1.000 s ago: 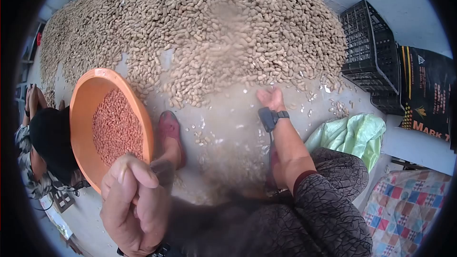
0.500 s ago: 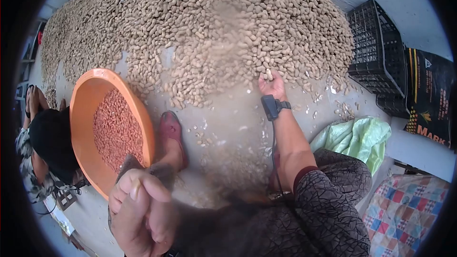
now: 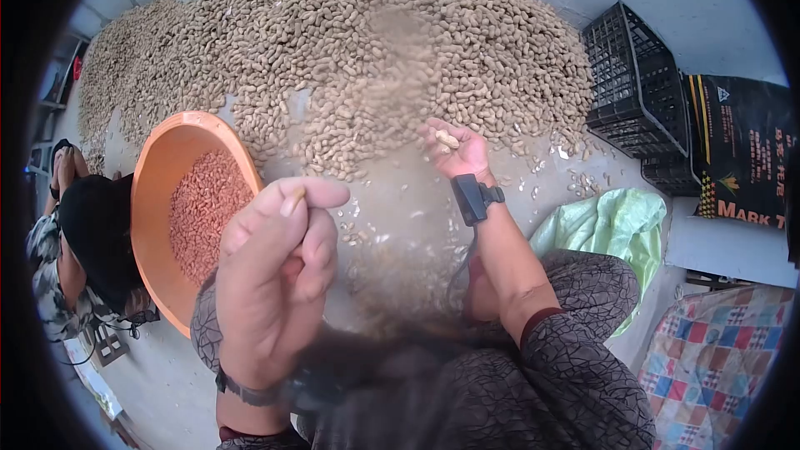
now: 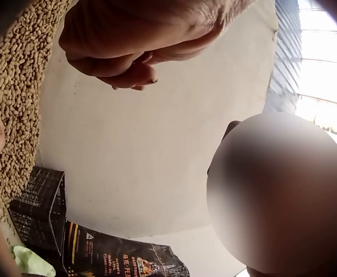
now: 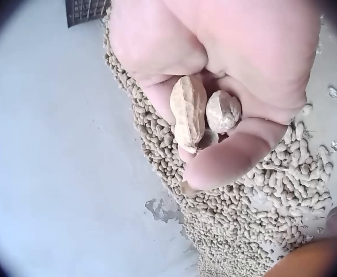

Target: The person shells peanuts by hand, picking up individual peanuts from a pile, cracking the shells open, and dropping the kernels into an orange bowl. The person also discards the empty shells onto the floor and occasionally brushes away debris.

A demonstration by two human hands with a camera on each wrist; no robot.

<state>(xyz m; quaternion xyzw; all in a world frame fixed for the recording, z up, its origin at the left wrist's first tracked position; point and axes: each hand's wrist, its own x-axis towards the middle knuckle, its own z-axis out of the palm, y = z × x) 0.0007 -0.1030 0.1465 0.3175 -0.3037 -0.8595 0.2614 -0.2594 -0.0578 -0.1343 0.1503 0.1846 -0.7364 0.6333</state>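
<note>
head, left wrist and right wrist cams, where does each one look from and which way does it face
Head: worn on the head, faces forward and down at the peanut pile and orange basin; both hands and the legs show.
Left wrist: looks past the curled left hand to the wall; the right hand shows at its edge.
Right wrist: faces the right palm and its peanuts, pile beyond.
Head and left wrist share the black crate.

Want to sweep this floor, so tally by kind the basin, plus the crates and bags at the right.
Orange basin: 1
Black crates: 2
Black printed bag: 1
Green sack: 1
Total: 5
</note>
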